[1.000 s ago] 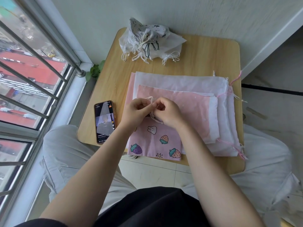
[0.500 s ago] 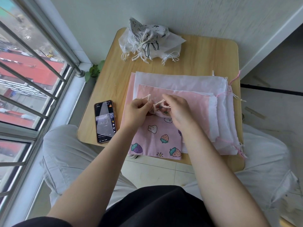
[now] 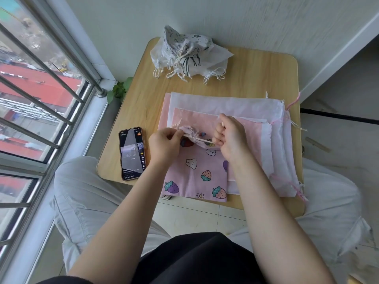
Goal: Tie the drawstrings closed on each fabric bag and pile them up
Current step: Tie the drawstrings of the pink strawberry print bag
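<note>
Now both hands pinch the drawstring (image 3: pixel 198 138), left hand (image 3: pixel 165 143) and right hand (image 3: pixel 230 138) fingers clamped on either end. Between them the strawberry bag (image 3: pixel 195 171) bunches, its knot hard to make out.

A second ago the left hand (image 3: pixel 165 143) and right hand (image 3: pixel 229 138) were knuckle to knuckle over the mouth of the strawberry-print bag (image 3: pixel 196 171); now they have drawn apart, each pinching an end of the white drawstring (image 3: pixel 198 138), which runs taut between them (it was slack and looped before). The bag's mouth has gathered into a puckered bunch, and more of its printed body has come into view
</note>
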`<move>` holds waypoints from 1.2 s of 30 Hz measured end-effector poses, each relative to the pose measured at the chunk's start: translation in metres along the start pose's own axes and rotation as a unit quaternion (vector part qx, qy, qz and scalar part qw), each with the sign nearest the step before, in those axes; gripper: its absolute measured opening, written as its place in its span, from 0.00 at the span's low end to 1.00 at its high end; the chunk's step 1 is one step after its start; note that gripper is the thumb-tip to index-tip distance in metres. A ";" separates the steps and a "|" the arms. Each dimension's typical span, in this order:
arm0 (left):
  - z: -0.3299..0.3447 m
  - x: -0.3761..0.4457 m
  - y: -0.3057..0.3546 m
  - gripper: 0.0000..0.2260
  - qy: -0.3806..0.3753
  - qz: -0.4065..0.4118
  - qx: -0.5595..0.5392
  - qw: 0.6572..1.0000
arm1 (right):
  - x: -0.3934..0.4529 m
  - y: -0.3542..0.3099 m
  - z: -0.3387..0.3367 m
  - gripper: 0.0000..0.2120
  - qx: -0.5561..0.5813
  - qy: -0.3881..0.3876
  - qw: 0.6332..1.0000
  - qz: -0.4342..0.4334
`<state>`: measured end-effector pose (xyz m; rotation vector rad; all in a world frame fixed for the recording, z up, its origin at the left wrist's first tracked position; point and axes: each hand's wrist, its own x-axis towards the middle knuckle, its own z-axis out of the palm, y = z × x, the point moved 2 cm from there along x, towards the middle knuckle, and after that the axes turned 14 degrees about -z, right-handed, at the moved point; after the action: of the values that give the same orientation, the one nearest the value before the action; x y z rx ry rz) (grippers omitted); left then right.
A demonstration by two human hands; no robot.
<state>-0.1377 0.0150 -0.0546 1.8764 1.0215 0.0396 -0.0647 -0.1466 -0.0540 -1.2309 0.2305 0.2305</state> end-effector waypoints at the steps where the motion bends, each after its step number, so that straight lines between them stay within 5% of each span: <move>1: 0.000 -0.003 0.000 0.07 0.002 0.022 0.034 0.999 | 0.001 -0.002 0.000 0.17 -0.073 -0.008 0.997 -0.038; 3: -0.002 -0.006 0.000 0.08 -0.006 0.035 0.064 0.997 | -0.001 -0.007 0.002 0.15 -0.223 -0.051 0.966 -0.118; 6: -0.010 -0.002 0.002 0.10 -0.033 0.032 0.058 0.997 | -0.011 -0.012 0.006 0.10 -0.420 -0.151 0.875 -0.186; 10: -0.020 0.003 0.009 0.07 -0.047 0.061 0.087 0.993 | -0.022 -0.012 0.006 0.15 -0.542 -0.253 0.778 -0.191; 13: -0.019 0.001 0.006 0.05 0.013 0.125 0.130 0.983 | -0.025 -0.002 0.006 0.10 -0.598 -0.269 0.730 -0.194; 16: -0.016 -0.004 0.002 0.15 0.081 0.255 0.147 0.952 | -0.027 0.005 0.006 0.05 -0.606 -0.260 0.723 -0.206; 20: -0.004 -0.017 0.000 0.08 0.031 0.374 0.248 0.893 | -0.026 0.000 0.007 0.07 -0.580 -0.245 0.744 -0.224; 26: -0.001 -0.018 0.000 0.08 0.019 0.292 0.213 0.932 | -0.028 -0.005 0.003 0.07 -0.545 -0.240 0.768 -0.235; 32: -0.007 -0.031 0.019 0.04 -0.170 0.034 0.027 0.984 | -0.028 -0.003 0.000 0.07 -0.527 -0.223 0.789 -0.222; 36: -0.012 -0.021 0.017 0.08 -0.154 -0.008 0.143 0.978 | -0.028 -0.001 -0.001 0.03 -0.526 -0.236 0.792 -0.201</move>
<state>-0.1458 0.0072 -0.0276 2.0513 0.8601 -0.4157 -0.0916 -0.1496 -0.0453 -2.2319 -0.7070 0.2962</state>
